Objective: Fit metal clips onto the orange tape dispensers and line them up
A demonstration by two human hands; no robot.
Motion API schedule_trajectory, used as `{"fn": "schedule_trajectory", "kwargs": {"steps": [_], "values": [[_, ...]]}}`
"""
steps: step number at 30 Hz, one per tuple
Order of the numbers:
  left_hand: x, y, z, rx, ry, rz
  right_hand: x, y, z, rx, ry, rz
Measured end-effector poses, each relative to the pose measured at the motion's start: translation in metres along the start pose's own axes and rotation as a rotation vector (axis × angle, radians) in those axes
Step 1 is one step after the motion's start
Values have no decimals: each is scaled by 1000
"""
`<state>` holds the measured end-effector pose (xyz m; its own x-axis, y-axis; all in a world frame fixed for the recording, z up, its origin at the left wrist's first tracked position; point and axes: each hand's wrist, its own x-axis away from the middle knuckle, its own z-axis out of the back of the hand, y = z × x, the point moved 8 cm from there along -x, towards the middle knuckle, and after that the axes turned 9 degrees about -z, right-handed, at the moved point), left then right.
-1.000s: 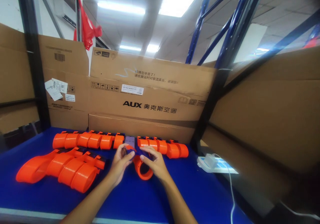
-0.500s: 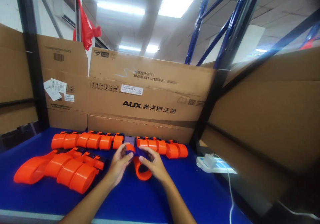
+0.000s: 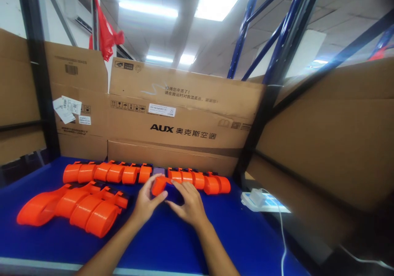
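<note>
An orange plastic ring-shaped part [image 3: 158,186] is held up in front of me by my left hand [image 3: 147,200], its thumb and fingers closed around it. A narrow orange strip runs from the ring toward my right hand [image 3: 190,205]. The right fingertips are at that strip, while the thumb stands apart below, leaving a gap. Just behind the hands lies a small dark-framed device with a pale screen [image 3: 159,171]. Fingers hide some of the held part.
Orange ring parts with dark ends [image 3: 130,175] stand in a back row on the blue table [image 3: 166,247]. More orange parts [image 3: 83,210] lie front left. A white power strip [image 3: 261,202] with a cable is at right. Cardboard [image 3: 184,120] walls the back.
The held part has turned: its ring, hanging below my hands before, now sits up at my left hand. My right thumb has moved away from the part, and the right hand has opened.
</note>
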<state>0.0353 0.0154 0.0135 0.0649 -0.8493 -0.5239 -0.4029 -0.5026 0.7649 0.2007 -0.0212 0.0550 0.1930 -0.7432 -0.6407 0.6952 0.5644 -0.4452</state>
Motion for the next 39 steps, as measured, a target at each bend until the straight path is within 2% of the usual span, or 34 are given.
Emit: {"fn": "schedule_trajectory", "kwargs": {"steps": [4, 10, 18, 21, 24, 26, 30, 32, 35, 39], "values": [[-2, 0, 8, -109, 72, -22, 1, -3, -6, 63, -38, 46], [-3, -2, 16, -103, 110, -5, 1, -4, -10, 64, -56, 63], [-5, -7, 17, -105, 100, 3, 2, -5, -10, 38, -52, 37], [-3, -9, 14, -35, 98, 48, 1, -4, -6, -60, -31, -20], [0, -7, 5, 73, 59, 80, -2, 2, -1, -249, -20, -112], [2, -5, -3, 143, 11, 86, -4, 7, -4, -399, -55, -172], [5, -5, -10, 188, -71, 83, -2, 21, -24, -637, -212, -346], [6, -8, -5, 158, -54, 76, 1, 24, -33, -678, -265, -410], [8, -17, 1, 41, -39, 135, 4, 25, -42, -705, -354, -453], [7, -20, 4, -128, -45, 168, 3, 26, -44, -701, -430, -489]]}}
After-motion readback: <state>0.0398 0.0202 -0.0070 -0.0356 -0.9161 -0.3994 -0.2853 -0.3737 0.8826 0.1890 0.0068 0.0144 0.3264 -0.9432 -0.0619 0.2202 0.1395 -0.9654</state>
